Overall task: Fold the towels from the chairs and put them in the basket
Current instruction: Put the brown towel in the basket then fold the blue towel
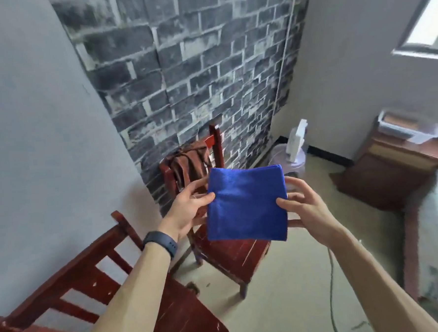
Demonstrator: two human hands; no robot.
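My left grip (pixel 187 211) is pinching the left edge of the blue towel (pixel 246 205), thumb on the front and fingers behind. My right grip (pixel 308 209) is pinching the right edge the same way, its fingers fanned a little behind the cloth. I am holding the towel in the air as a folded square, above the seat of the far chair (pixel 233 253) and apart from the near chair (pixel 97 283). A brown towel (pixel 189 162) is hanging unfolded over the far chair's back. I judge this fold is finishing; next I am needing to find the basket, which is not showing here, keeping the layers pinched together.
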